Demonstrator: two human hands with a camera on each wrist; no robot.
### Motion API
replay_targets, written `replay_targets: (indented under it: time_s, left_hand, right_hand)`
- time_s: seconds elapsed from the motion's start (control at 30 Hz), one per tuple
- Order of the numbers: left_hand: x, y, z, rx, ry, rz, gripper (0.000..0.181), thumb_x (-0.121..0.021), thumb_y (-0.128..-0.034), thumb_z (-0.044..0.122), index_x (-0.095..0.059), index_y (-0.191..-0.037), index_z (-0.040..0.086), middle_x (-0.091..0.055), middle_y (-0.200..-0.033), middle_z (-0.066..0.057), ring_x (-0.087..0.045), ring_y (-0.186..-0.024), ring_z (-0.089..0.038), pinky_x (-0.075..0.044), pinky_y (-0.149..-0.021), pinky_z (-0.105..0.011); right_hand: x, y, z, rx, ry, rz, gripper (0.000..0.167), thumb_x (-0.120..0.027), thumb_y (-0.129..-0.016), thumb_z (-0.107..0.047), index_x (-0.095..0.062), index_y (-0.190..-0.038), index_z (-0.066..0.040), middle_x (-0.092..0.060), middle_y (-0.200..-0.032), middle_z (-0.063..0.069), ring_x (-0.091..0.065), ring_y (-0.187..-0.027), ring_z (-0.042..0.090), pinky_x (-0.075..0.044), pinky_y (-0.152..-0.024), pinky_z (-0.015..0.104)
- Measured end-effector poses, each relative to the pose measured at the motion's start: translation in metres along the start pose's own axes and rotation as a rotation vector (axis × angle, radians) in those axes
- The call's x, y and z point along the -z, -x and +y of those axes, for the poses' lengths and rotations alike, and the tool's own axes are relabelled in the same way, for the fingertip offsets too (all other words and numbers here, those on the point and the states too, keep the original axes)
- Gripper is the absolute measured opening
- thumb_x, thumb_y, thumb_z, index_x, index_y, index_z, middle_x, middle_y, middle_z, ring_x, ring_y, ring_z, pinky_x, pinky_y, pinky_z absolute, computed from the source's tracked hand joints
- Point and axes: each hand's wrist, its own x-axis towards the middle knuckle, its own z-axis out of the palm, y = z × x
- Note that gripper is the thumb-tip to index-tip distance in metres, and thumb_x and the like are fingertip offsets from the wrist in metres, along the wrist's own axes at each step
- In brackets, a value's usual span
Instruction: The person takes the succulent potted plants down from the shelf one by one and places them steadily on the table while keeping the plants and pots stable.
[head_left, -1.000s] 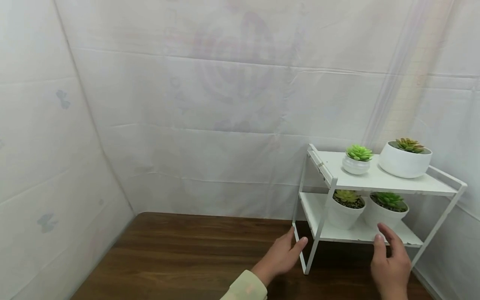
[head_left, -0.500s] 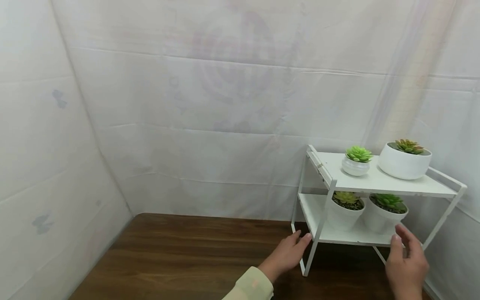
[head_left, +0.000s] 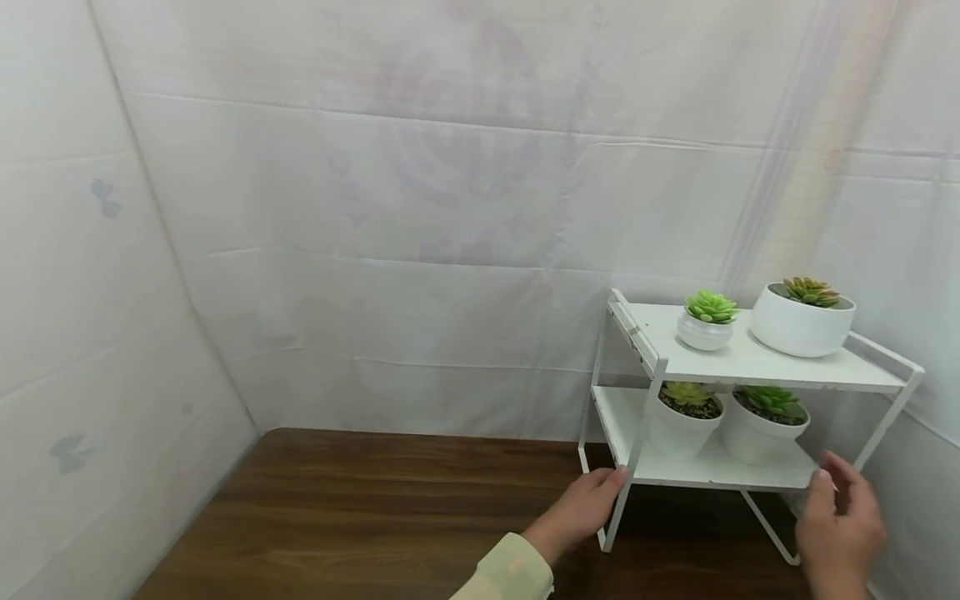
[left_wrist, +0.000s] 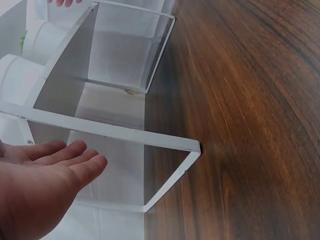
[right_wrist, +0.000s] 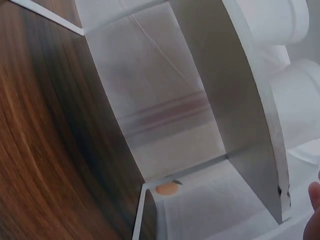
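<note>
A white two-tier shelf rack (head_left: 757, 483) stands on the brown table, with potted succulents on both tiers. My left hand (head_left: 577, 510) is at the rack's left front leg, by the lower tier's edge. Its fingers lie straight in the left wrist view, beside the leg (left_wrist: 100, 127); whether they touch it, I cannot tell. My right hand (head_left: 842, 521) is raised by the rack's right front leg, fingers slightly bent, nothing seen in it. In the right wrist view, just some fingertips (right_wrist: 314, 195) show, near the lower tier's corner (right_wrist: 282, 210).
On the top tier are a small light-green succulent (head_left: 707, 321) and a wide white pot (head_left: 802, 321) with a reddish-green one. Two white pots (head_left: 682, 429) (head_left: 761, 429) fill the lower tier. White sheeting (head_left: 375, 317) hangs behind the wooden table (head_left: 360, 500).
My right hand has moved right, from before the lower pots to the rack's right front leg. My left hand has shifted slightly right and closer to the left leg. The pots stay on their tiers.
</note>
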Motion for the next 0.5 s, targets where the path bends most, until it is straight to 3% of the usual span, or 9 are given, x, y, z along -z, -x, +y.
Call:
replay_targets:
  time_s: [0.17,0.5]
  left_hand:
    - [-0.004,-0.001,-0.002,0.005,0.027,-0.019,0.065,-0.038,-0.0987,0.058,-0.053,-0.137,0.008,-0.057,-0.135,-0.008,-0.051,-0.128,-0.029,-0.045,-0.102,-0.049]
    - [-0.01,-0.001,-0.006,-0.053,0.074,-0.016,0.053,-0.041,-0.1006,0.051,-0.061,-0.125,0.009,-0.061,-0.126,-0.005,-0.056,-0.118,-0.022,-0.048,-0.094,-0.043]
  right_hand:
    - [0.003,-0.009,0.007,-0.061,0.018,0.002,0.04,-0.044,-0.1,-0.03,-0.053,-0.138,-0.027,-0.053,-0.118,-0.026,-0.041,-0.103,-0.02,-0.033,-0.096,0.008]
    - [0.007,-0.019,0.01,-0.168,-0.022,0.086,0.04,-0.048,-0.096,-0.027,-0.053,-0.136,-0.026,-0.049,-0.109,-0.031,-0.045,-0.094,-0.018,-0.039,-0.093,0.008]
